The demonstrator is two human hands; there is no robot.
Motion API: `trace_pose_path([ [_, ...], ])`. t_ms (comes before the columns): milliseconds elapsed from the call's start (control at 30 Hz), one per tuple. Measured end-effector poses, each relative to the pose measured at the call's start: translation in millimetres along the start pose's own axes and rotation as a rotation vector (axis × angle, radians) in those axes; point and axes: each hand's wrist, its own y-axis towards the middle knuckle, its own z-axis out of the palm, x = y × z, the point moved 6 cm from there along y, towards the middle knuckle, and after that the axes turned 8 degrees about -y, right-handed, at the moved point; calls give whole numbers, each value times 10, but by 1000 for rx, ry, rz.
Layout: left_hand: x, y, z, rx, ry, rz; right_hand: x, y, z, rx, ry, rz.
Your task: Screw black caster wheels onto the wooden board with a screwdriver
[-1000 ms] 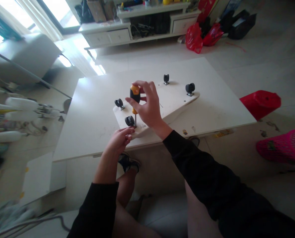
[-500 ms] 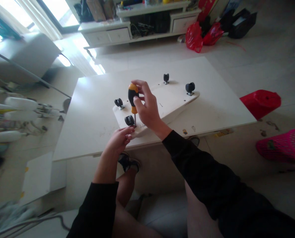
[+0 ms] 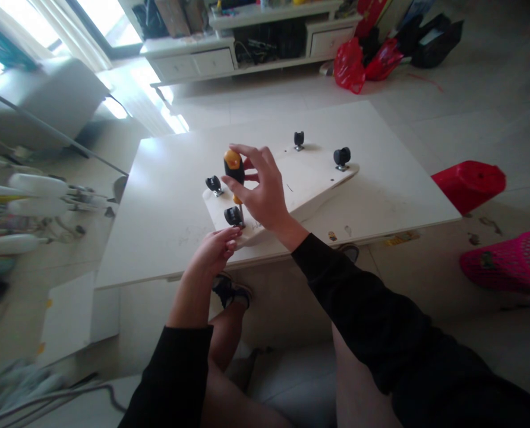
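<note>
My right hand point(image 3: 265, 193) grips the yellow-and-black handle of a screwdriver point(image 3: 233, 163). The tool leans a little, its shaft pointing down at the mounting plate of the nearest black caster wheel point(image 3: 232, 215). My left hand point(image 3: 212, 252) has its fingers drawn together at that plate, close to the tip; what they pinch is too small to make out. The caster sits on a white board point(image 3: 309, 181) with a rounded end, lying flat. Three more casters stand on it: one at the left point(image 3: 213, 183), one at the far edge point(image 3: 299, 139), one at the right point(image 3: 342, 157).
A white table point(image 3: 158, 196) carries the board. Beyond its right end are a red container point(image 3: 470, 185) and a pink mesh basket point(image 3: 510, 261). Red plastic bags point(image 3: 349, 68) lie by a white TV cabinet point(image 3: 211, 62). White bottle-like things point(image 3: 37, 196) stand at the left.
The screwdriver's handle has tilted to the left, and my right hand's fingers have shifted around it. My left hand and the board have stayed put.
</note>
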Motion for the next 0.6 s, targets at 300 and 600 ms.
trace_pose_path([
  [300, 35, 27, -8, 6, -48, -63, 24, -15, 20, 19, 0, 15],
  [600, 44, 35, 1, 28, -77, -92, 26, -14, 30, 6, 33, -11],
])
